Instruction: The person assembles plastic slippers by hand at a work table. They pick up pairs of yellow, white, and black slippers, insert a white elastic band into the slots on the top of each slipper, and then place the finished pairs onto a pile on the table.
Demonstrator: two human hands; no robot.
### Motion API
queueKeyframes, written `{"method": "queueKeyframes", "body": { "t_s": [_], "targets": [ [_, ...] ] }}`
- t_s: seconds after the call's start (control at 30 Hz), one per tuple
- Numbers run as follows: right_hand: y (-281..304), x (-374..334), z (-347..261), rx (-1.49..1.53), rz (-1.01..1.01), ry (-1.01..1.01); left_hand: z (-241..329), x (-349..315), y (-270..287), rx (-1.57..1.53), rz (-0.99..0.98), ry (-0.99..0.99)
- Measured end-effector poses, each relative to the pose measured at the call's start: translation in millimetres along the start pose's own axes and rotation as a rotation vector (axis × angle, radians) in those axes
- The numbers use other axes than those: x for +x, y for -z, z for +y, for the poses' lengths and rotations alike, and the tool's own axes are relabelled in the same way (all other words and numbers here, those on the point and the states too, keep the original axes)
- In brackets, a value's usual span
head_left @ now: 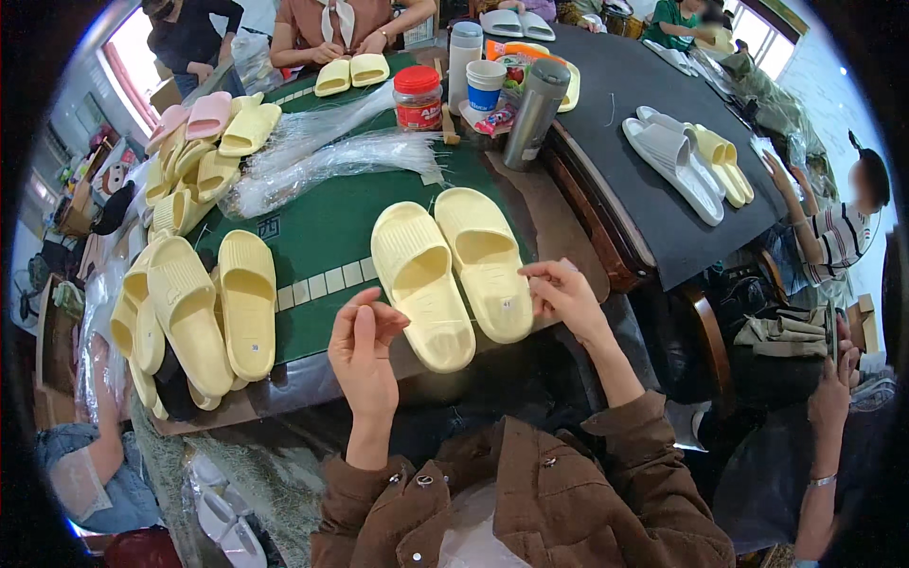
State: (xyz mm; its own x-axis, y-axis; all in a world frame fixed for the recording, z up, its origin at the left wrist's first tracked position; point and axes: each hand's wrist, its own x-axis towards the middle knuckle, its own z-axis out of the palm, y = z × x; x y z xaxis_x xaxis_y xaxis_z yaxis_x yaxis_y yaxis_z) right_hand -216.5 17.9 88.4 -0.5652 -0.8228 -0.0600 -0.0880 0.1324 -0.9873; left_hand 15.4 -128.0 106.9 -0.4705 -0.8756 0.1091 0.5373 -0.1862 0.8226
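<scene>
A pair of pale yellow slippers, the left slipper (422,284) and the right slipper (485,265), lies side by side before me with the heels toward me. Close by the left slipper's heel, my left hand (365,350) is raised with its fingers curled in, and anything thin between them is too small to make out. At the outer edge of the right slipper, my right hand (568,298) has thumb and fingers bent together with the tips against or just beside it. Whether those tips pinch the edge or something thin cannot be seen.
On the green table mat (331,204) lie bundles of clear plastic strands (331,170). Several yellow slippers (194,312) are heaped at left. A red-lidded jar (418,97), a paper cup (485,85) and a steel tumbler (538,114) stand beyond. Other people work around a dark table (606,95).
</scene>
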Motion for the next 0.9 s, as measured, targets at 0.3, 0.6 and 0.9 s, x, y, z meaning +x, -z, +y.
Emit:
{"method": "queueKeyframes", "body": {
  "t_s": [0.3,0.6,0.9],
  "targets": [
    [-17,5,-9,-0.153,0.017,0.037,-12,-11,-1,0.635,-0.203,0.150],
    [-46,41,2,-0.533,0.126,0.406,-38,18,-10,1.044,-0.290,-0.107],
    [-69,77,14,-0.845,0.077,0.421,-83,55,-17,1.484,-0.332,-0.351]
  ]
}}
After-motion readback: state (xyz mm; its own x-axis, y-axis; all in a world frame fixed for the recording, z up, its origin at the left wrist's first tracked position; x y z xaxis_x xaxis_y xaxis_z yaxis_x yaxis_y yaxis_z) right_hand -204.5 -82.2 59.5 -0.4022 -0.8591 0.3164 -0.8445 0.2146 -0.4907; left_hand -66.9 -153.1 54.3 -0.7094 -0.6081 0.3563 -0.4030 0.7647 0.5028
